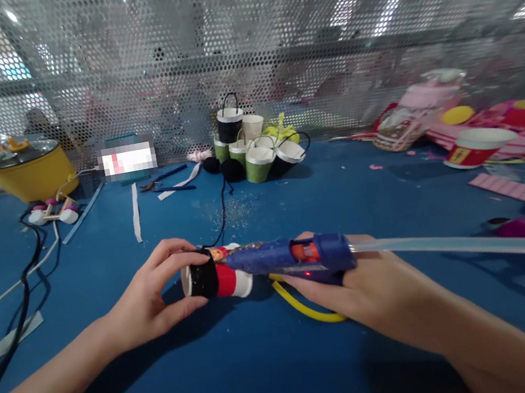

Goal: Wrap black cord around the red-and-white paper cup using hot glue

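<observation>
- Left hand (161, 289): thumb and fingers pinch a small paper cup (210, 280), lying on its side with black and red bands, just above or on the blue bench (268, 372).
- Right hand (372, 275): wrapped around a blue glue gun (273, 259), its nozzle pointing at the cup's red band; whether they touch, I cannot tell. A clear glue stick (454, 245) sticks out behind.
- Doing this well probably means bracing the cup without squashing it, applying a thin bead along the band's edge, and keeping the left fingers away from the hot tip.
- Beyond both hands: small green cups (259, 164) and a black cup (230, 126) clustered together, pale interiors showing on some; contents are unclear.
- Far beyond the left hand: a yellow pot (30, 175) under a glass lid (18, 153); its contents are unclear.
- Beyond the right hand, further right: a red-and-white tub (480, 146), its contents hidden.
</observation>
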`<state>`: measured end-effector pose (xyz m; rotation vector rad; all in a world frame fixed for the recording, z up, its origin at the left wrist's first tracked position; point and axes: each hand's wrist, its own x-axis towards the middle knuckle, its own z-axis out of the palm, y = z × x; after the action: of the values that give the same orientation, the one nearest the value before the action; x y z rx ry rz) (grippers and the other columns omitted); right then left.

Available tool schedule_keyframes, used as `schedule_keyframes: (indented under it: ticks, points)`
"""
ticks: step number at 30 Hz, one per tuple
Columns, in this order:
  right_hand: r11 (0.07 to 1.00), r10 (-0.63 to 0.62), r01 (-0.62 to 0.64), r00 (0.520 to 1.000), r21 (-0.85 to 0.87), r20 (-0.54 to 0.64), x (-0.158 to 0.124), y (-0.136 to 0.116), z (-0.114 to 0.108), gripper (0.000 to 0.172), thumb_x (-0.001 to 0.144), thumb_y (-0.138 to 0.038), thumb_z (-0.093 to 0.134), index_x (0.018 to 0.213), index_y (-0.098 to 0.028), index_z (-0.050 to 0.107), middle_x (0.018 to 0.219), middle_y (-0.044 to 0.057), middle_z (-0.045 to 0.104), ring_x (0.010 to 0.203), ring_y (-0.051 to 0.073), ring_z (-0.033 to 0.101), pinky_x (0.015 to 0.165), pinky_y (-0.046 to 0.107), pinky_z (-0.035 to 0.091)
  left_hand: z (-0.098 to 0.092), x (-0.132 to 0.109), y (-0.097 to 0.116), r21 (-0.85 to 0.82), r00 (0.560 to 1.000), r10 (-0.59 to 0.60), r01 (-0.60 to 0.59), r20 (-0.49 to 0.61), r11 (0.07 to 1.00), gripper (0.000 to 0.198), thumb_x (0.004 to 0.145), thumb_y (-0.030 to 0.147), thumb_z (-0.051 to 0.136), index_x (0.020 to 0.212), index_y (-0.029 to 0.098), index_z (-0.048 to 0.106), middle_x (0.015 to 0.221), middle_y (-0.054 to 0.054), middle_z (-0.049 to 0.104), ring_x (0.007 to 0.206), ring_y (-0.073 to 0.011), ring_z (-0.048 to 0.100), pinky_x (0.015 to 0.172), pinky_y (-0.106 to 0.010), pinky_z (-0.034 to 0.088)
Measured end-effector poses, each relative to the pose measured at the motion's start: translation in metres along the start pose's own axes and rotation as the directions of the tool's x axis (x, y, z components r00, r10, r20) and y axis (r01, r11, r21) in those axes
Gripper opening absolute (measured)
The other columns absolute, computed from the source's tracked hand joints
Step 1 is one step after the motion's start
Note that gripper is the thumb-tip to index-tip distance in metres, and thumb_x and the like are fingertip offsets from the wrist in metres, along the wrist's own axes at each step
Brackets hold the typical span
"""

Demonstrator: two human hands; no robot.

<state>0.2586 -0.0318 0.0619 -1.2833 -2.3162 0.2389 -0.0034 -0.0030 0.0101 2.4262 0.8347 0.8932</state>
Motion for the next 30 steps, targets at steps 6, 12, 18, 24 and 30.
schedule_keyframes:
  ticks: [6,12,18,24,30]
  points:
    - [0.998,0.056,-0.056,0.998,-0.003,-0.003,-0.003,0.0,0.003,0.02,0.08,-0.023,0.045,0.069,-0.025,0.062,0.061,0.003,0.063,0.054,0.018,0.058,0.055,0.03,0.05,0.002,-0.002,-0.003,-0.124,0.998,-0.07,0.068,-0.006,0.99,0.038,0.08,0.024,0.062,0.116,0.023,0.049,0.114,-0.009,0.047,0.106,-0.0218,0.051,0.092,-0.038,0.046]
    - [0.997,0.08,-0.079,0.997,-0.015,0.024,-0.004,-0.003,0.001,0.017,0.078,-0.023,0.048,0.069,-0.027,0.062,0.064,0.004,0.065,0.06,0.02,0.061,0.063,0.033,0.052,0.005,-0.002,-0.007,-0.235,0.992,-0.127,0.123,-0.004,0.964,0.039,0.08,0.025,0.062,0.116,0.024,0.049,0.112,-0.009,0.048,0.105,-0.022,0.051,0.088,-0.038,0.048]
    - [0.996,0.075,-0.074,0.997,-0.041,0.01,-0.009,0.001,0.005,0.015,0.077,-0.025,0.05,0.075,-0.028,0.065,0.07,0.005,0.067,0.07,0.023,0.063,0.068,0.035,0.051,0.005,-0.002,-0.007,-0.293,0.99,-0.141,0.131,-0.013,0.947,0.038,0.08,0.025,0.062,0.116,0.024,0.049,0.11,-0.009,0.048,0.102,-0.0211,0.053,0.087,-0.037,0.05]
    - [0.997,0.082,-0.083,0.996,0.001,0.043,-0.001,0.0,0.001,0.021,0.08,-0.025,0.045,0.075,-0.023,0.065,0.067,0.004,0.066,0.059,0.018,0.06,0.057,0.03,0.05,0.004,-0.001,-0.002,-0.116,0.999,-0.05,0.048,-0.014,0.992,0.038,0.081,0.023,0.061,0.116,0.023,0.049,0.114,-0.01,0.047,0.106,-0.0217,0.05,0.092,-0.038,0.046]
    - [0.992,0.127,-0.126,0.992,-0.026,0.018,0.002,0.004,0.005,0.02,0.079,-0.026,0.045,0.076,-0.023,0.065,0.074,0.005,0.068,0.064,0.02,0.063,0.061,0.032,0.051,0.006,-0.003,-0.001,0.002,0.998,0.055,-0.055,-0.02,0.999,0.035,0.082,0.024,0.058,0.115,0.023,0.048,0.115,-0.011,0.045,0.104,-0.0227,0.051,0.089,-0.039,0.047]
